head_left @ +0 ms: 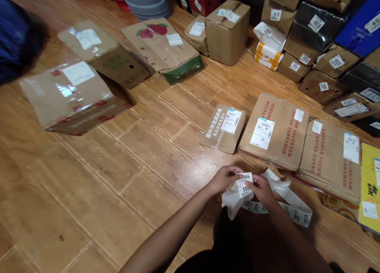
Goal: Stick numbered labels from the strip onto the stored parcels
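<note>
My left hand (pixel 224 177) and my right hand (pixel 261 188) meet low in the frame, both pinching a white strip of numbered labels (pixel 245 184). The top label reads 006 and 500 in part. The rest of the strip (pixel 292 209) trails down and to the right over my lap. Just beyond my hands a small flat cardboard parcel (pixel 225 127) lies on the wooden floor (pixel 142 178), with a larger flat parcel (pixel 274 130) to its right.
More flat parcels (pixel 329 158) and a yellow box (pixel 369 186) lie at the right. Stacked numbered boxes (pixel 314 31) fill the back right. Taped cartons (pixel 69 95), (pixel 103 53) and a fruit box (pixel 163 47) sit at the left and back.
</note>
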`<state>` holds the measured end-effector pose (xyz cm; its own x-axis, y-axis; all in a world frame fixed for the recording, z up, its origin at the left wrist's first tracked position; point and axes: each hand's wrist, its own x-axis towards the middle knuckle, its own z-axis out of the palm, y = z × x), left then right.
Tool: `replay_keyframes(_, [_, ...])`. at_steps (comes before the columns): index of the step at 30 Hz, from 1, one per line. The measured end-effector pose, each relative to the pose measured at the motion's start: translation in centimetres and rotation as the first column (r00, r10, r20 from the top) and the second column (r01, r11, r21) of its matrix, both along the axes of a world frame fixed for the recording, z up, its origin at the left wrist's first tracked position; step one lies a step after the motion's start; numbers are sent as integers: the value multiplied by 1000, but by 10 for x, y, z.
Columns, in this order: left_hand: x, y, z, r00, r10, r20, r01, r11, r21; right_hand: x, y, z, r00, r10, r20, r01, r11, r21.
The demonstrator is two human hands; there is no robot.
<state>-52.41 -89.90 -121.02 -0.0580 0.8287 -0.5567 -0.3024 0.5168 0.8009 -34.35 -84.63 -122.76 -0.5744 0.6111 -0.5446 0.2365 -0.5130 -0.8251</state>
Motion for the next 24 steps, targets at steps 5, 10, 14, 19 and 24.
replay_keyframes(5, [3, -2, -4, 983, 12, -182, -2, 999, 52, 1, -3, -9, 1000, -8, 7, 8, 998, -56])
replay_keyframes(10, [9, -9, -8, 930, -17, -367, 53, 995, 88, 1, -13, -24, 983, -99, 154, 109, 993, -52])
replay_keyframes(14, [12, -17, -22, 926, 20, -376, 22, 994, 108, -2, -28, -30, 979, -106, 172, 120, 990, -72])
replay_keyframes(19, [9, -30, -44, 937, 35, -347, -10, 997, 71, -6, -46, -29, 926, -62, 372, 152, 964, -220])
replay_keyframes(24, [12, -31, -57, 835, 58, -546, 10, 993, 121, -10, -44, -17, 897, -120, 425, 231, 947, -222])
